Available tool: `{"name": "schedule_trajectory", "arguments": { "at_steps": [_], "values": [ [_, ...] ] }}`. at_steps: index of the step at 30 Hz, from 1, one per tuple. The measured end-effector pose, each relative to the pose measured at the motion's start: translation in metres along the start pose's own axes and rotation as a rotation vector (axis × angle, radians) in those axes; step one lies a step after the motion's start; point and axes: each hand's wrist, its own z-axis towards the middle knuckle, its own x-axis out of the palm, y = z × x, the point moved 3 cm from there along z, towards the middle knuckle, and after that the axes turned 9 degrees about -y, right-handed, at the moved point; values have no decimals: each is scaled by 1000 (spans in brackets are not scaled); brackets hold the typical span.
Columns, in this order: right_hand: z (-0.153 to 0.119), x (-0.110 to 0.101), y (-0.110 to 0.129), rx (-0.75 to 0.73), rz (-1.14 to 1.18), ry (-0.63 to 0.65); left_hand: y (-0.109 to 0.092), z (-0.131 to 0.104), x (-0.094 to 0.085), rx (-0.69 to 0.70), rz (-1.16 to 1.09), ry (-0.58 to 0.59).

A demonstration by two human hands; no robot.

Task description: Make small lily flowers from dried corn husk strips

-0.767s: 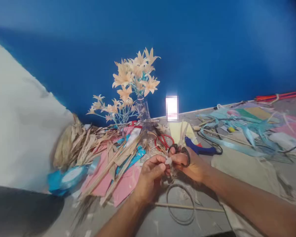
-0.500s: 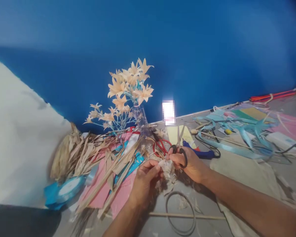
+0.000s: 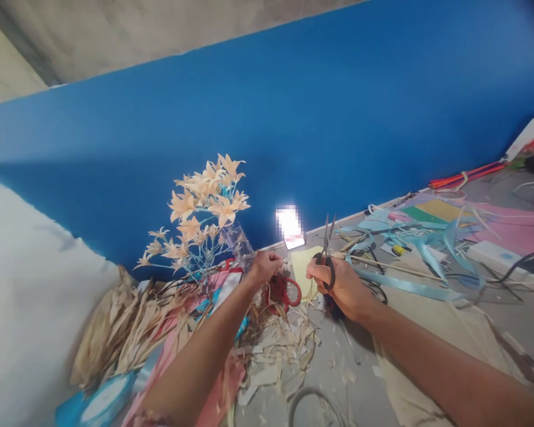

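Observation:
My right hand (image 3: 345, 290) holds a pair of black-handled scissors (image 3: 327, 237), their blades pointing up and slightly parted. Reaching forward, my left hand (image 3: 267, 267) has its fingers pinched together beside some red-handled scissors (image 3: 291, 293); whatever may be in the pinch is hidden. Between and below both hands lie pale dry husk scraps (image 3: 285, 350). A yellow paper sheet (image 3: 302, 267) is just left of the right hand. Left of my left hand, peach artificial flowers (image 3: 222, 207) on light blue stems stand in a clear container (image 3: 237, 238).
Dry husks (image 3: 100, 332) heap at the left, near a blue ribbon roll (image 3: 109, 397). A lit phone (image 3: 293, 237) leans against the blue wall (image 3: 338, 130). Light blue ribbon (image 3: 409, 289), a beige cloth (image 3: 422, 338) and a white power strip (image 3: 493, 258) lie at right.
My hands have parted; the left moved forward, away from the pale crumpled piece between them. That piece is out of sight. The view has tilted up, and the right hand still holds the scissors.

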Motion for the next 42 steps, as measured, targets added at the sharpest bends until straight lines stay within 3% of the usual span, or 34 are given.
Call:
{"name": "schedule_trajectory", "arguments": {
  "at_steps": [7,11,13,16,19,21,25,28,30,34,37,40,42],
  "values": [
    [4,-5,0,51,70,4,8,17,-12,64,162,-99],
    [6,-5,-5,42,38,-20,-12,7,-21,101,150,-123],
    [8,-7,-6,24,-1,-45,-31,-16,-27,132,129,-91],
    [10,-11,-6,-10,-89,-82,-55,-75,-45,157,81,30],
    [10,-14,-6,-33,-128,-105,-63,-143,-65,240,68,361],
    [8,-13,-6,-67,-161,-113,-49,-176,-79,210,170,419],
    [-1,-7,-9,-122,-316,-21,3,-213,-93,95,312,214],
    [-8,-2,-12,-112,-425,75,34,-230,-87,40,351,154],
    [-12,1,-14,-110,-475,103,41,-236,-81,18,376,157],
    [-13,2,-17,-111,-527,117,37,-231,-77,58,412,156],
    [-10,-1,-19,-106,-529,90,34,-213,-91,119,472,102],
    [-8,-4,-21,-103,-526,64,34,-201,-114,98,501,-77],
    [-8,-4,-23,-101,-520,73,32,-201,-115,113,467,-89]
  ]
}}
